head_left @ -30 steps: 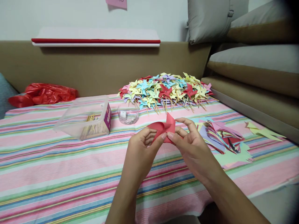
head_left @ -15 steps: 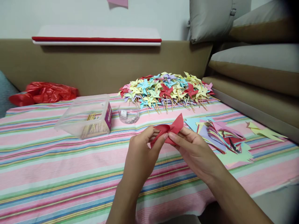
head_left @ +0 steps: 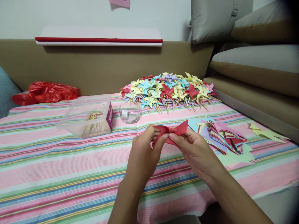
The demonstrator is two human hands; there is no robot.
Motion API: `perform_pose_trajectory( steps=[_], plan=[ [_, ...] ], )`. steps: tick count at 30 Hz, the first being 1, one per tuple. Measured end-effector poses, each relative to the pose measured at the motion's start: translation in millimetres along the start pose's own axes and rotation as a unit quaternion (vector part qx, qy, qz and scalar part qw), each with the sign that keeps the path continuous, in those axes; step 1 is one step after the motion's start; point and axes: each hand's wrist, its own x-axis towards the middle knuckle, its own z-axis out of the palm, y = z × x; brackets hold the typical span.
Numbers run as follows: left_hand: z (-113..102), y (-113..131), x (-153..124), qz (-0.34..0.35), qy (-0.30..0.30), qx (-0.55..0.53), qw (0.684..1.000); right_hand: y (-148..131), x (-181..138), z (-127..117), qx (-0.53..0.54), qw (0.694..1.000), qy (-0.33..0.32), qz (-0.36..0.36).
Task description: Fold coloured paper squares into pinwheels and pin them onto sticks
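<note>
With the pinwheel pile (head_left: pixel 167 90) at its twelve o'clock, the red paper (head_left: pixel 172 130) is pinched by fingers of the left hand (head_left: pixel 145 151) at eight and the right hand (head_left: pixel 195 149) at four; probably light and easily creased, it is best held gently near its centre.

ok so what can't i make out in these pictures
All in the head view:
- Underside of the red paper: turned away from the camera; the left fingers and right fingers also cover part of its front.
- Pink note: cut off by the top edge.
- Shiny bits in the round clear container: too small to identify.
- Dark item on the paper stack: too small to tell.
</note>
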Motion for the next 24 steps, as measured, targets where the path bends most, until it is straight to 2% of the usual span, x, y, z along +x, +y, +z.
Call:
perform_pose_trajectory(
  steps=[24],
  plan=[
    [-2.1,-0.2,-0.1,-0.01,-0.019,-0.017,1.0,2.0,1.1,2.9,0.002,1.0,0.006,0.002]
  ],
)
